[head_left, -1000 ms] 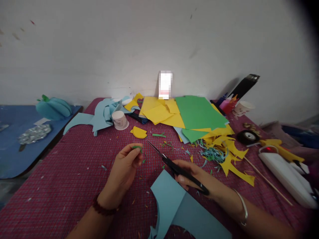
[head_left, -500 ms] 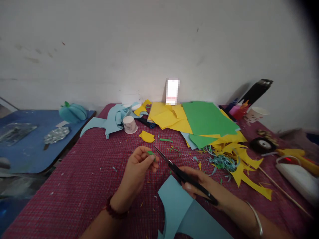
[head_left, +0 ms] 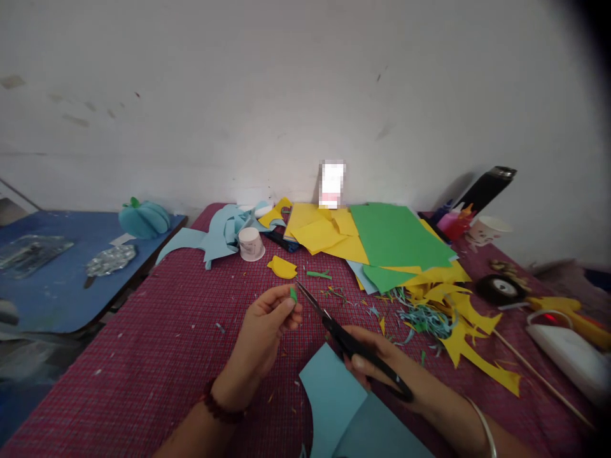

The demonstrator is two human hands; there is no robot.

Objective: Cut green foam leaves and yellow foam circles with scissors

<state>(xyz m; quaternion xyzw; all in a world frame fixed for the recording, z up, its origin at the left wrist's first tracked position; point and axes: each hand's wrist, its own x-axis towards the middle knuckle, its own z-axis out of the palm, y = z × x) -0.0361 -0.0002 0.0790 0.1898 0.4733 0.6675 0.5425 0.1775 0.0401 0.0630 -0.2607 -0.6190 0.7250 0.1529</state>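
Observation:
Between thumb and fingertips, my left hand (head_left: 270,318) pinches a small piece of green paper (head_left: 293,296). My right hand (head_left: 377,353) grips black-handled scissors (head_left: 348,343). Their blades point up and left, with the tips close beside the green piece. Under my right hand lies light blue paper (head_left: 331,388) with curved cut edges. Just beyond my left hand are a yellow paper cutout (head_left: 282,267) and a narrow green paper strip (head_left: 319,275).
An upturned paper cup (head_left: 251,244) stands by blue scraps. Yellow and green sheets (head_left: 401,235) are stacked at the back. Right of me lie paper shreds (head_left: 427,318), a stick (head_left: 539,375) and a yellow glue gun (head_left: 573,312). A blue paper pumpkin (head_left: 144,218) sits on another table.
The green piece has turned more upright in my left fingers. The scissors stay near it with little movement. The whole view has shifted slightly.

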